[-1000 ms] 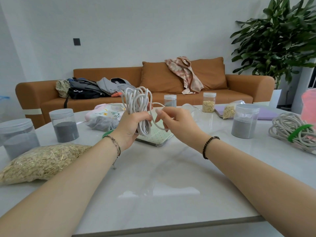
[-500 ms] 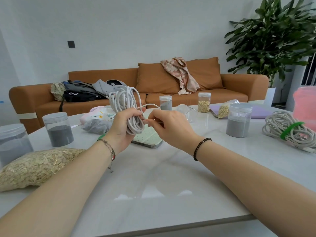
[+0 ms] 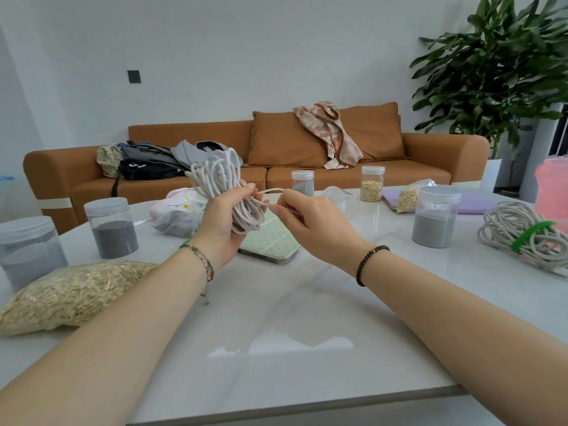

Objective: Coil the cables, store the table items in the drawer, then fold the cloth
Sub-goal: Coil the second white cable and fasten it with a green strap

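My left hand (image 3: 226, 221) grips a bundle of coiled white cable (image 3: 219, 175) upright above the white table (image 3: 292, 318). The cable's loose end runs right to my right hand (image 3: 310, 224), which pinches it close beside the bundle. A second coiled grey-white cable (image 3: 507, 232) bound with a green strap lies at the table's right edge. A pale floral cloth (image 3: 181, 202) lies behind the bundle, partly hidden by my left hand. A green dotted tablet case (image 3: 273, 244) lies flat under my hands.
Jars of grey powder (image 3: 113, 229), (image 3: 27, 250), (image 3: 435, 221), (image 3: 302, 179) and a jar of oats (image 3: 372, 183) stand around the table. A bag of oats (image 3: 70, 293) lies front left. A purple folder (image 3: 473, 201) and pink container (image 3: 553, 186) sit right. An orange sofa (image 3: 307, 179) stands behind.
My right hand has wrapped the loose end round the bundle and now pinches it close to my left hand. The loose loop has shortened. The camera has shifted slightly.
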The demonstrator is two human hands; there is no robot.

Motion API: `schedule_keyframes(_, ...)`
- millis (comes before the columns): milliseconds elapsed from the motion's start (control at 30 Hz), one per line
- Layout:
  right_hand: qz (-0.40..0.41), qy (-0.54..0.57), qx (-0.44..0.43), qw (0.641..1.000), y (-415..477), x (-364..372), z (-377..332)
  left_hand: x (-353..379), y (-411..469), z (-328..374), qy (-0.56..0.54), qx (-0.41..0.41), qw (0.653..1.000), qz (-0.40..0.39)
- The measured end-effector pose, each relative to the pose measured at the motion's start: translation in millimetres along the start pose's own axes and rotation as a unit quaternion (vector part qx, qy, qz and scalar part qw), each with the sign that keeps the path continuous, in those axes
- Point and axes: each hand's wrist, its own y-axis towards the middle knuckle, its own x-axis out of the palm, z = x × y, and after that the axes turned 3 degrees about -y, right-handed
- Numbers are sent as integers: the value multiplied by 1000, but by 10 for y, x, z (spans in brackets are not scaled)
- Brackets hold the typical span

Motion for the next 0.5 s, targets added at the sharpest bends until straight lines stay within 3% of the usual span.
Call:
schedule_keyframes(167,-32,8,14,999,-1,-10,21,-119,110,77,-34,57,992,112)
schedule_keyframes(333,-53,-37,-6,998,-18,-25,51,-278,205,166,-98,98,953,270)
schedule_keyframes(400,-58,-71,-21,996,-21,-17,60,-305,212,174,-122,79,950,278)
schedule_keyframes(500,-74,-137,-49,987,-21,-14,77,-247,158,196,-184,54,959,210)
